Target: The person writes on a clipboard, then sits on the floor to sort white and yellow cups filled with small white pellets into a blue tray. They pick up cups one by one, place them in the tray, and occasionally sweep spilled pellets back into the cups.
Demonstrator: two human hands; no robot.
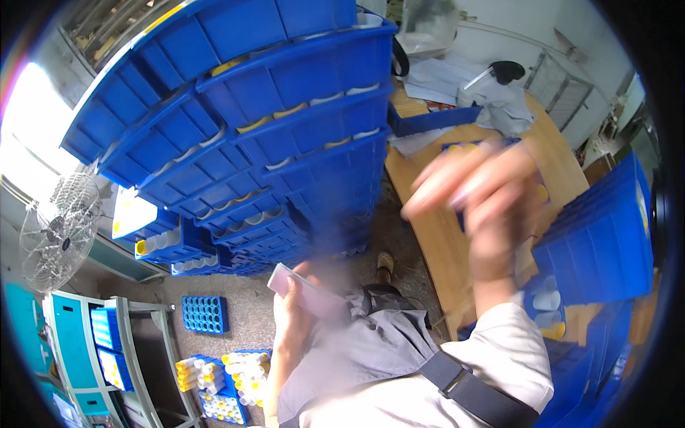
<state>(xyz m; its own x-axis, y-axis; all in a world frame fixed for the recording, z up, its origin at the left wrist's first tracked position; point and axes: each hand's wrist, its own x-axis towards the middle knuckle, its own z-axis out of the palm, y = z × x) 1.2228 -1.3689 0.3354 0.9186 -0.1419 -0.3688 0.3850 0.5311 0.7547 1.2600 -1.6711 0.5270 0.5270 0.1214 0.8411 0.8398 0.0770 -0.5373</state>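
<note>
Near my waist, my left hand (291,308) is closed around a flat, pale pink rectangular piece (314,294) with a light edge. Its exact kind cannot be made out, and haze blurs its lower right part. My right hand (492,189) is raised over the wooden table at the right and smeared by motion. Its fingers look stretched out and apart, and nothing shows between them. Partly hidden behind that hand is a blue tray (544,194) with yellow bits on the table.
Stacked blue bins (300,85) holding white and yellow pieces rise ahead. The wooden table (421,235) carries papers (435,78) and a blue crate (596,235). To the left stand a fan (61,232), an empty-celled blue tray (205,314) and trays of yellow-white tubes (246,374).
</note>
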